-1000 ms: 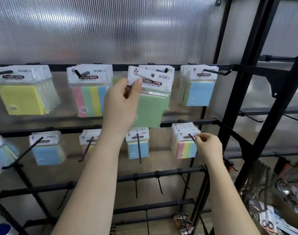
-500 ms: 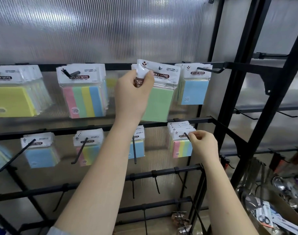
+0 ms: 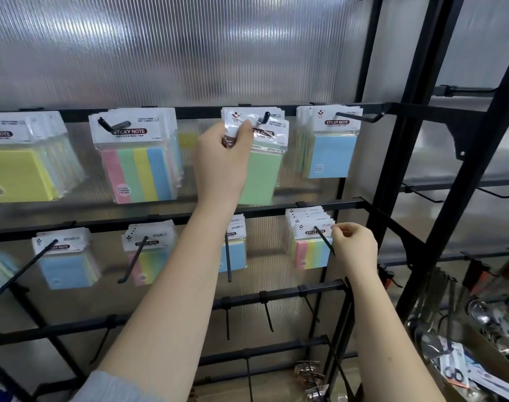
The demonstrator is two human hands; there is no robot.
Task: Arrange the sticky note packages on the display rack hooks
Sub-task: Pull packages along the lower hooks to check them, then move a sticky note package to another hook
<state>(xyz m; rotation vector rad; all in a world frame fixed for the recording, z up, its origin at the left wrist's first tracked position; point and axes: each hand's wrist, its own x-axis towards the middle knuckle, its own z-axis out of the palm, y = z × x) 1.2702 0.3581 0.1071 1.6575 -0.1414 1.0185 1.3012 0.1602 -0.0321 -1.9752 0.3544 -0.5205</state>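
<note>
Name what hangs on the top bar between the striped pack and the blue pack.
Head view: the green pack, its header pinched by the left hand, at a hook.

A ribbed translucent wall panel (image 3: 189, 47) glows with daylight behind a black metal frame (image 3: 415, 175).

— What hangs along the top bar (image 3: 195, 113)?
— Four bunches of sticky note packages (image 3: 137, 158), each on its own hook (image 3: 266, 117), side by side.
— And beneath?
— A lower bar (image 3: 328, 204) carrying smaller packs (image 3: 311, 242); bare hooks below that, and a box of utensils (image 3: 479, 329) at lower right.
</note>
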